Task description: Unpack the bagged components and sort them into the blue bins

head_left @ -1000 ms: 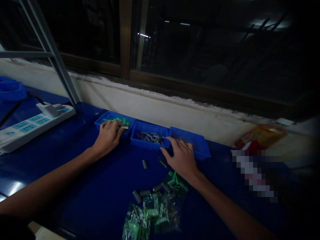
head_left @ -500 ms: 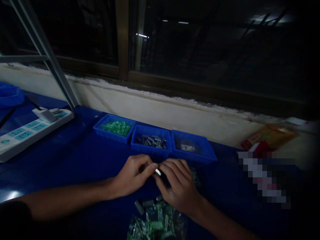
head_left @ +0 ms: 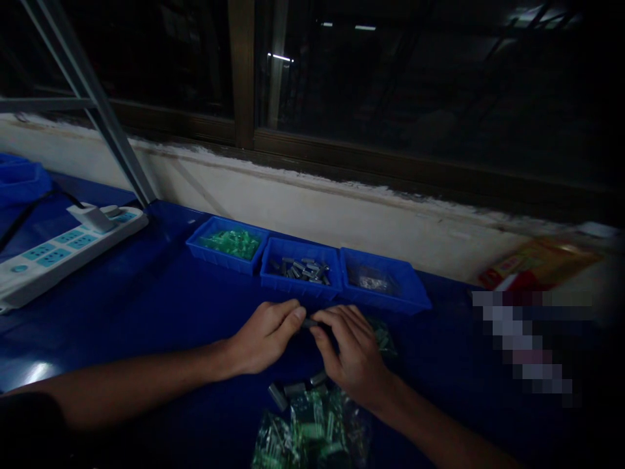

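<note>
Between my two hands is a small grey metal piece (head_left: 308, 322), partly hidden by the fingers. My left hand (head_left: 268, 335) pinches its left end between thumb and forefinger. My right hand (head_left: 349, 348) has thumb and forefinger at its right end, the other fingers curled. Below them on the blue table lie several loose metal pieces (head_left: 278, 396) of similar look. Nearer to me are clear bags (head_left: 312, 430) with green pieces inside. Another clear bag with green contents (head_left: 383, 337) lies partly behind my right hand.
Three blue bins stand along the wall: one with green pieces (head_left: 232, 243), one with metal pieces (head_left: 306, 270), one with a clear bag (head_left: 374, 280). A white power strip (head_left: 68, 251) lies at left beside a metal frame (head_left: 105, 98). A yellow-red packet (head_left: 541, 260) is at right.
The metal piece has turned between my fingers, its bright face no longer showing. My right thumb and forefinger have come to its right end. The view has shifted slightly.
</note>
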`<state>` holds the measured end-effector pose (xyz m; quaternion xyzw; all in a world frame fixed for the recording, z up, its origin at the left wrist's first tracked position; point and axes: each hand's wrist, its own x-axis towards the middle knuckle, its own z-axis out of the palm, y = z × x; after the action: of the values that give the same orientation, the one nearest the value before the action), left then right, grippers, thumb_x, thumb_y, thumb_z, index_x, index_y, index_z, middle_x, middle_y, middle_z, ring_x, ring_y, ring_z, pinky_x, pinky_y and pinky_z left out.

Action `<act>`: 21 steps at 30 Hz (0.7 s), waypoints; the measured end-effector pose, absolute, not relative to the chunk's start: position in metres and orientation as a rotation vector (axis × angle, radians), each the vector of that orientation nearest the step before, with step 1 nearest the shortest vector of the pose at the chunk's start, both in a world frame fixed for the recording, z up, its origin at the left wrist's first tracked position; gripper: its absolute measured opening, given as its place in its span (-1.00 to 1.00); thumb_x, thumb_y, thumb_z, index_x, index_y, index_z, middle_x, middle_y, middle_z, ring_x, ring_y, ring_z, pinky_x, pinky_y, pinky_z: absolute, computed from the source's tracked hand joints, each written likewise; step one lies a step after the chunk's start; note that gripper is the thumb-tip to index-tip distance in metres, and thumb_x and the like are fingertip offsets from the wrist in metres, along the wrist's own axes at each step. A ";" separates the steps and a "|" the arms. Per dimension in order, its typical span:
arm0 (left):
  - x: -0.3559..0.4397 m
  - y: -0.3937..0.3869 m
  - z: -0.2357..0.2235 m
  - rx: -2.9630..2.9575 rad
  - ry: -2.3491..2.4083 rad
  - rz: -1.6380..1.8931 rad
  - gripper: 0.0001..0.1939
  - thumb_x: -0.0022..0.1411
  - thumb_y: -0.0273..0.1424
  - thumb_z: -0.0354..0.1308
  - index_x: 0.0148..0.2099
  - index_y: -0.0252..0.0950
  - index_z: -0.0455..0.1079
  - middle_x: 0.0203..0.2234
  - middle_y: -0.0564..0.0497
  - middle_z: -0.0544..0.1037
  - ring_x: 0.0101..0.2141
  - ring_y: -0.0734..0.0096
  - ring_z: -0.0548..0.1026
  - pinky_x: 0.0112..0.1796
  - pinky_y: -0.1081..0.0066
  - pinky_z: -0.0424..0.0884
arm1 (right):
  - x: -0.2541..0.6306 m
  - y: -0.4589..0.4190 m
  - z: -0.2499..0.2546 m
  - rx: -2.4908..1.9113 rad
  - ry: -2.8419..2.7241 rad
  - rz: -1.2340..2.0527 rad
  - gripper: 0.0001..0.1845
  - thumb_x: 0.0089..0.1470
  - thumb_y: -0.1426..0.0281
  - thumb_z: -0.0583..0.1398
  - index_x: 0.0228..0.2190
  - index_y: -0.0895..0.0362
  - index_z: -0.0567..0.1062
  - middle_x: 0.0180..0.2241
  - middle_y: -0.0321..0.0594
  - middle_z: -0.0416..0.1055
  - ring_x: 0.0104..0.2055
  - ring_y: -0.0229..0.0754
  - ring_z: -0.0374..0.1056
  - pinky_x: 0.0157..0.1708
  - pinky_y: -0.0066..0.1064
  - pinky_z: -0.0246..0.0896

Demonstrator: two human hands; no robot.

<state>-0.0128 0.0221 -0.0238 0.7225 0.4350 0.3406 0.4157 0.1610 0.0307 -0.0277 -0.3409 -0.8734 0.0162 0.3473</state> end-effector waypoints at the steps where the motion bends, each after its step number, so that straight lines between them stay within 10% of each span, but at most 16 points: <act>1: -0.013 0.021 -0.024 1.804 1.065 0.876 -0.68 0.30 -0.22 -0.20 -0.36 -0.33 0.20 -0.60 0.14 0.22 -0.55 0.57 0.20 -0.50 0.52 0.14 | 0.161 0.031 -0.028 -0.907 -2.247 0.058 -0.91 0.08 0.48 0.05 -0.37 0.16 0.35 -0.47 -0.22 0.40 -0.41 -0.21 0.29 -0.37 -0.32 0.12; 5: -0.013 0.019 -0.026 1.786 0.951 0.958 -0.78 0.24 -0.30 -0.05 -0.12 -0.31 0.15 -0.52 0.12 0.28 -0.53 0.57 0.23 -0.51 0.54 0.18 | 0.162 0.032 -0.029 -0.962 -2.210 0.086 -0.87 0.11 0.48 0.01 -0.41 0.15 0.34 -0.50 -0.24 0.38 -0.44 -0.23 0.27 -0.39 -0.34 0.11; 13: -0.014 0.018 -0.026 1.763 1.034 0.994 -0.80 0.25 -0.28 -0.06 -0.25 -0.33 0.23 -0.54 0.09 0.34 -0.51 0.54 0.28 -0.48 0.52 0.20 | 0.164 0.031 -0.033 -0.865 -2.217 0.110 -0.67 0.01 0.43 0.13 -0.13 0.17 0.27 -0.24 -0.10 0.35 -0.17 -0.12 0.28 -0.23 -0.25 0.23; 21: -0.015 0.021 -0.024 1.834 1.041 0.876 -0.69 0.30 -0.27 -0.16 -0.38 -0.35 0.25 -0.59 0.10 0.34 -0.53 0.56 0.32 -0.47 0.53 0.21 | 0.162 0.028 -0.027 -0.841 -2.256 0.066 -0.88 -0.01 0.50 0.13 -0.33 0.16 0.38 -0.38 -0.18 0.35 -0.32 -0.18 0.27 -0.32 -0.27 0.19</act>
<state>-0.0151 0.0207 -0.0236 0.7303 0.4145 0.3489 0.4161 0.1625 0.0279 -0.0269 -0.3262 -0.8744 0.0254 0.3584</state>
